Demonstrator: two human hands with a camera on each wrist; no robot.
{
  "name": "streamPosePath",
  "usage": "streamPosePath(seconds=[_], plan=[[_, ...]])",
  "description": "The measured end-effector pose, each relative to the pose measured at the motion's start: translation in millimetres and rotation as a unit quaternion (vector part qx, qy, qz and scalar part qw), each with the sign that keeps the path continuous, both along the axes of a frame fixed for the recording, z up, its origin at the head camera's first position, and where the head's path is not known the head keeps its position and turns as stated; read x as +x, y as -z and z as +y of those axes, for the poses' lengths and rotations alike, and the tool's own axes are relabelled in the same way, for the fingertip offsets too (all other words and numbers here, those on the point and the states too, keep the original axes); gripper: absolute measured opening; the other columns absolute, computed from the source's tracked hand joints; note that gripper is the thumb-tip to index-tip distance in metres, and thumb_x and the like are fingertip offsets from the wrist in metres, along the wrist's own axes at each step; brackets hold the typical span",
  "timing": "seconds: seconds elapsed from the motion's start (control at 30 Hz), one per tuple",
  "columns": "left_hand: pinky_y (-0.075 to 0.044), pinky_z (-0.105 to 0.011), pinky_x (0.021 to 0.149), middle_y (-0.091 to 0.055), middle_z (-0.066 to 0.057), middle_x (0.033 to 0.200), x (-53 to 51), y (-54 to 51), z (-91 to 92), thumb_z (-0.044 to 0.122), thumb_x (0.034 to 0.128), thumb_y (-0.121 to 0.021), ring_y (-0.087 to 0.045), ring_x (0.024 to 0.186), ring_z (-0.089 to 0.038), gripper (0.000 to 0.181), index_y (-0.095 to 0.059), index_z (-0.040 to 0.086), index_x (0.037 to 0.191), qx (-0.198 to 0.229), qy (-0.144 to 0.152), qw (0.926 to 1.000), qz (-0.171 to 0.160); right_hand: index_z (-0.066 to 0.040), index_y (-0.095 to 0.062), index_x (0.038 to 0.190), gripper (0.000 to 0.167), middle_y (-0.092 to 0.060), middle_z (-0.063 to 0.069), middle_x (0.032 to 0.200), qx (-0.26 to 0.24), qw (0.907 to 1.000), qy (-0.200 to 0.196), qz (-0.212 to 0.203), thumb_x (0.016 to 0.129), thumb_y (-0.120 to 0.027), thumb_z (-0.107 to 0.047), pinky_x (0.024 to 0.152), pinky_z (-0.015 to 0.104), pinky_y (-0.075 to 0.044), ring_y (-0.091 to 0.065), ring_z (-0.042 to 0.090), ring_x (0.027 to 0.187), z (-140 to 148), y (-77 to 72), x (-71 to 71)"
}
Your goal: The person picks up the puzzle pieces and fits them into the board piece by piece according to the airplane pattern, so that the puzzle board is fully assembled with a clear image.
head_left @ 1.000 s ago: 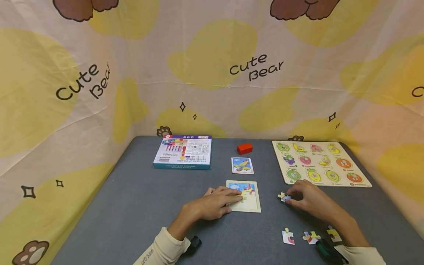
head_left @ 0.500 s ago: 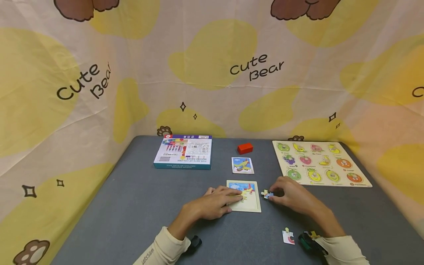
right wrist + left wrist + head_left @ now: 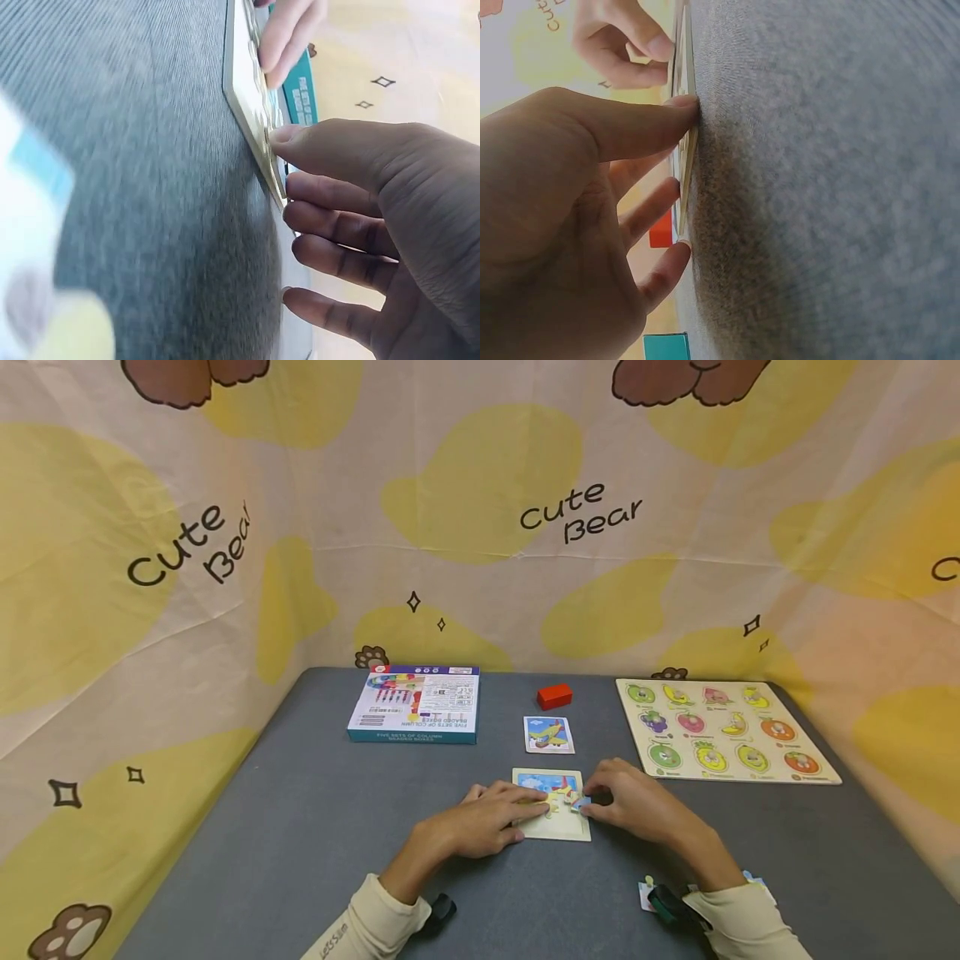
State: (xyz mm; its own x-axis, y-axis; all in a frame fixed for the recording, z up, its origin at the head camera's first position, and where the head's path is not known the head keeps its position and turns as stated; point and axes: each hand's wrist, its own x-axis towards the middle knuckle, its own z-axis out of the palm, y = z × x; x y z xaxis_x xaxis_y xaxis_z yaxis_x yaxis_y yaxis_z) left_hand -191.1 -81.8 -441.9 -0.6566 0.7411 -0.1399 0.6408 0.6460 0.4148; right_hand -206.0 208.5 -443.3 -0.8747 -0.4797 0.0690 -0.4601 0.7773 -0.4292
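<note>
Our right hand (image 3: 633, 802) pinched a puzzle piece (image 3: 578, 805) at the puzzle board (image 3: 564, 829)'s right edge; our left hand (image 3: 483, 821), fingers extended, rested across its left edge.

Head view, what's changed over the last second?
The right hand moved left, bringing its piece over the right side of the tray, still pinched. The left hand stayed on the tray; card, red block and box stayed put.

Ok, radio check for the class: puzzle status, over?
Left hand resting on puzzle tray. Right hand pinching piece at tray's right side. Tray part-filled. Left fingers covering some.
</note>
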Motion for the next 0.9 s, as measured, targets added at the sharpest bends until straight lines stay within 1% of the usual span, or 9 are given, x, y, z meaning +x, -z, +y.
streamPosePath(seconds=[0.27, 0.5, 0.67, 0.9], plan=[[-0.035, -0.045, 0.107, -0.039, 0.013, 0.168, -0.6, 0.0, 1.1, 0.022, 0.1095, -0.059, -0.038, 0.150, -0.018, 0.056, -0.045, 0.031, 0.163, 0.003, 0.001, 1.0000, 0.004, -0.015, -0.081, 0.101, 0.016, -0.062, -0.011, 0.095, -0.002, 0.9993, -0.027, 0.027, 0.091, -0.085, -0.028, 0.088, 0.041, -0.051, -0.057, 0.012, 0.096, -8, -0.6, -1.0], [-0.035, -0.045, 0.106, -0.040, 0.012, 0.168, 0.0, -1.1, 1.5, 0.021, 0.1092, -0.060, -0.038, 0.149, -0.018, 0.056, -0.045, 0.030, 0.163, 0.005, 0.004, 1.0000, 0.006, -0.015, -0.081, 0.101, 0.014, -0.061, -0.010, 0.093, -0.003, 0.9990, -0.032, 0.032, 0.092, -0.085, -0.025, 0.083, 0.037, -0.050, -0.055, 0.010, 0.092, -12, 0.3, -0.8], [-0.036, -0.045, 0.105, -0.040, 0.012, 0.168, 0.3, -1.4, 1.1, 0.021, 0.1093, -0.060, -0.039, 0.149, -0.019, 0.056, -0.046, 0.030, 0.162, 0.003, 0.003, 1.0000, 0.007, -0.015, -0.081, 0.105, 0.018, -0.061, -0.010, 0.094, -0.003, 0.9989, -0.031, 0.034, 0.092, -0.085, -0.027, 0.080, 0.034, -0.048, -0.053, 0.010, 0.090, -14, 1.2, -0.5], [-0.035, -0.044, 0.107, -0.039, 0.013, 0.168, 0.3, 0.4, 0.2, 0.024, 0.1097, -0.059, -0.038, 0.149, -0.018, 0.056, -0.045, 0.032, 0.163, -0.009, -0.002, 0.9999, 0.008, -0.016, -0.083, 0.109, 0.018, -0.065, -0.009, 0.100, -0.012, 0.9979, -0.051, 0.039, 0.092, -0.084, -0.022, 0.083, 0.036, -0.050, -0.058, 0.013, 0.095, -13, 1.2, -0.3]])
